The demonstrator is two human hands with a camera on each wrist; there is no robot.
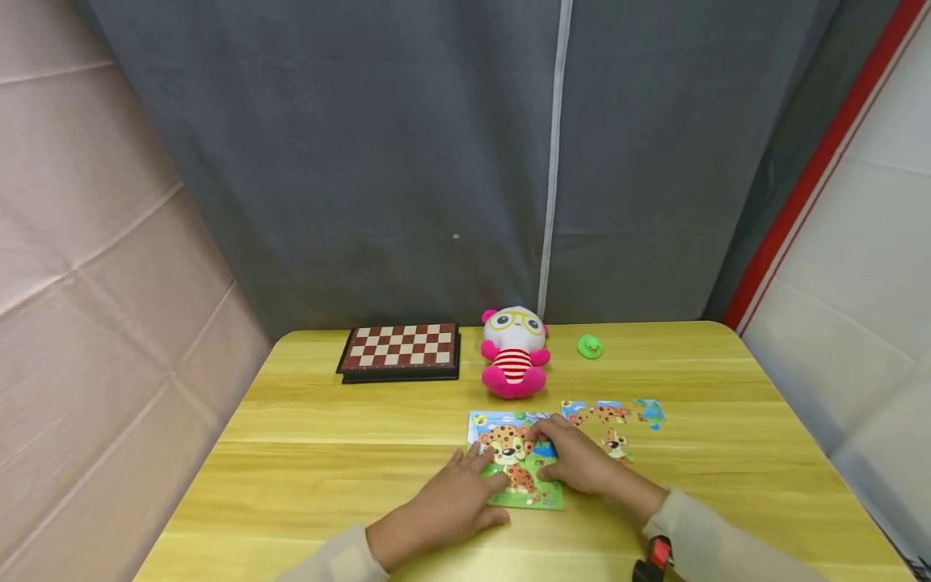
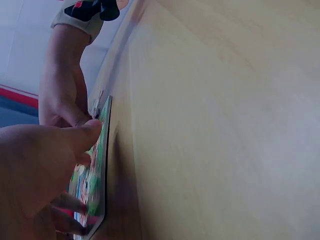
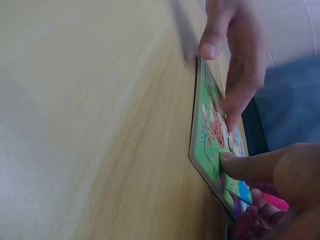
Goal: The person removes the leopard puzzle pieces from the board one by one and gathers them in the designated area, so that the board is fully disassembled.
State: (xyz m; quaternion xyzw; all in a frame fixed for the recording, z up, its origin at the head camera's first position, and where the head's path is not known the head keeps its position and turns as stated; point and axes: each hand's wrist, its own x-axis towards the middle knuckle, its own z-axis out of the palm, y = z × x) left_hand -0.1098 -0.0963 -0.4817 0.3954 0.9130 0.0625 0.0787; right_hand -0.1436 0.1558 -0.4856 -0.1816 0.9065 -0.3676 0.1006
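Observation:
A square leopard jigsaw puzzle (image 1: 534, 499) lies on the table before me, most of its picture filled in. My left hand (image 1: 451, 497) rests at its left side, fingers spread and fairly straight, fingertips over the picture. At the right side, my right hand (image 1: 578, 457) pinches a puzzle piece (image 3: 238, 187) between thumb and fingers. This green and blue piece sits slightly raised over the board in the right wrist view. My right thumb (image 3: 250, 167) lies along the piece's near corner. In the left wrist view, the left thumb (image 2: 85, 135) is over the board's near edge.
Loose puzzle pieces (image 1: 611, 412) lie right of the board, one (image 1: 615, 443) partly behind the right hand. Farther back stand a pink and white plush toy (image 1: 513, 364), a chessboard box (image 1: 400, 347) and a green rubber duck (image 1: 590, 347). A grey curtain (image 1: 364, 162) hangs behind the table.

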